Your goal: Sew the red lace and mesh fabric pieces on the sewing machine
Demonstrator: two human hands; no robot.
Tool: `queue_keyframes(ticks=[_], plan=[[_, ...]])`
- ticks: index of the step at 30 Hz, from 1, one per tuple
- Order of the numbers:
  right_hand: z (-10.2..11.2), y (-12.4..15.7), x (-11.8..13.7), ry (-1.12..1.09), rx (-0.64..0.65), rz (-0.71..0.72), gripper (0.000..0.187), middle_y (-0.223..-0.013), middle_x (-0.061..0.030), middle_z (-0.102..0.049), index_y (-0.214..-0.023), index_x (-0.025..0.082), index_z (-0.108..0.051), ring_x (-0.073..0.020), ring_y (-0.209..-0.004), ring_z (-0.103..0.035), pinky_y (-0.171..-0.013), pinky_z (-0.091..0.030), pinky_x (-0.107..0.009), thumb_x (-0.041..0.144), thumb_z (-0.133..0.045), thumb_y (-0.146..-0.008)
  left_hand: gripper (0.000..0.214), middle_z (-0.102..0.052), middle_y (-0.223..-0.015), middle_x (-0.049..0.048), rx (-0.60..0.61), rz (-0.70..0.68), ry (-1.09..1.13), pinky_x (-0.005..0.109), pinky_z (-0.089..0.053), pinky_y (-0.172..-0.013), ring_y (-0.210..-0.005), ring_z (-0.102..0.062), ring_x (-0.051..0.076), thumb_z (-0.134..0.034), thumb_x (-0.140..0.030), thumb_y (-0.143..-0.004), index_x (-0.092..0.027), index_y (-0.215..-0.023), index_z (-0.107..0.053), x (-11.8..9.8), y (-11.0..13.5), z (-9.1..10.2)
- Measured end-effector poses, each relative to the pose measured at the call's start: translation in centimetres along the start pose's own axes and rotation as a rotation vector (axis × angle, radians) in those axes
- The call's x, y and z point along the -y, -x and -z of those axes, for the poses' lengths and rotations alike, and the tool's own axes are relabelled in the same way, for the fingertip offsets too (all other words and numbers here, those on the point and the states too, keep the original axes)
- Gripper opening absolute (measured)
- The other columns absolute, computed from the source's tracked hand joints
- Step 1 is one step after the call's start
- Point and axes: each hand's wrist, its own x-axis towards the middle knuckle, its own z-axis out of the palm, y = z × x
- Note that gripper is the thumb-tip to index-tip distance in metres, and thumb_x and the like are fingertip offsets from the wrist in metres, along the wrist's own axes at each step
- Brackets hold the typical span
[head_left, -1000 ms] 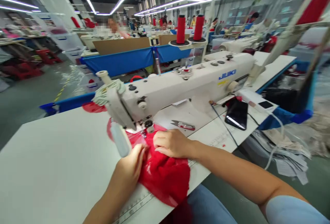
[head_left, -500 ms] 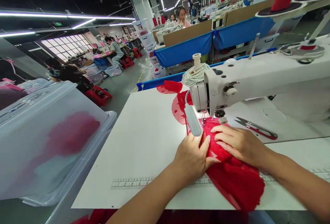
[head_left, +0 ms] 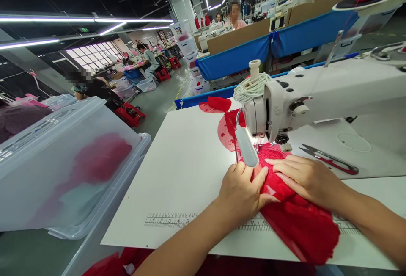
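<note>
Our left hand point(head_left: 239, 191), bunched a second ago, now spreads its fingers over the cloth point(head_left: 304, 227). Our right hand point(head_left: 312, 179) still lies on it, fingers extended.

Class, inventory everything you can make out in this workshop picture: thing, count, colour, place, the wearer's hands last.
Metal sewing machine: one, white, right side
Gathered sheer fabric: one bundle, red, under both hands
Loose fabric pieces: at least two, red, beyond the needle
Slim oblong lamp: one, pale grey, beside the needle
Coiled cord: one, pale green, on the machine's head
Metal thread snips: one, dark and red, right of the needle
Flat table: one, white, beneath
Printed ruler: one, black markings, near edge
Large plastic bin: one, translucent, left
Background stools, workers, smaller bins: several, mixed colours
Left hand: one, on the fabric
Right hand: one, on the fabric
</note>
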Motion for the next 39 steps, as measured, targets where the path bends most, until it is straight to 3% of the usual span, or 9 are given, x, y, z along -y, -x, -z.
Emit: queue_keyframes(ticks=[6, 17, 24, 33, 39], plan=[[0.0, 0.1, -0.1, -0.006, 0.014, 0.007, 0.026, -0.096, -0.0084, -0.076, -0.092, 0.02, -0.067, -0.0209, -0.082, -0.069, -0.069, -0.052, -0.033, 0.012, -0.043, -0.095, 0.074, -0.068, -0.111, 0.0177, -0.017, 0.01, -0.02, 0.034, -0.041, -0.068, -0.076, -0.056, 0.022, -0.027, -0.071, -0.098, -0.016, -0.13, -0.065, 0.0, 0.0, -0.2], [-0.1, -0.1, 0.0, -0.002, 0.025, -0.045, 0.029, -0.097, -0.0091, -0.076, -0.097, 0.017, -0.069, -0.0225, -0.087, -0.068, -0.073, -0.052, -0.035, 0.009, -0.042, -0.093, 0.071, -0.07, -0.094, 0.0118, -0.058, 0.035, -0.065, 0.038, -0.037, -0.081, -0.08, -0.056, 0.024, -0.031, -0.071, -0.097, -0.018, -0.13, -0.065, 0.0, 0.0, -0.2], [0.0, -0.6, -0.4, 0.02, -0.001, -0.008, 0.031, -0.093, -0.009, -0.076, -0.104, 0.012, -0.07, -0.0209, -0.08, -0.067, -0.067, -0.053, -0.032, 0.008, -0.04, -0.095, 0.079, -0.07, -0.11, 0.0164, -0.072, 0.051, -0.06, 0.041, -0.038, -0.084, -0.083, -0.057, 0.025, -0.027, -0.076, -0.095, -0.017, -0.129, -0.066, 0.2, -0.3, -0.5], [-0.1, -0.7, -0.3, 0.041, -0.045, -0.033, 0.031, -0.101, -0.0105, -0.076, -0.106, 0.012, -0.069, -0.0217, -0.085, -0.066, -0.073, -0.055, -0.033, 0.019, -0.039, -0.101, 0.077, -0.067, -0.12, 0.0185, -0.114, 0.045, -0.016, 0.05, -0.039, -0.097, -0.102, -0.059, 0.031, -0.03, -0.074, -0.096, -0.014, -0.132, -0.063, 0.7, -0.4, -0.9], [-0.4, -0.3, -0.4, 0.026, -0.03, 0.003, 0.029, -0.115, -0.0101, -0.074, -0.112, 0.013, -0.066, -0.0225, -0.095, -0.065, -0.082, -0.054, -0.036, 0.013, -0.04, -0.099, 0.081, -0.065, -0.12, 0.0193, -0.213, 0.014, 0.024, 0.06, -0.036, -0.106, -0.117, -0.055, 0.037, -0.023, -0.075, -0.096, -0.013, -0.127, -0.065, 1.3, -0.7, -0.9]])
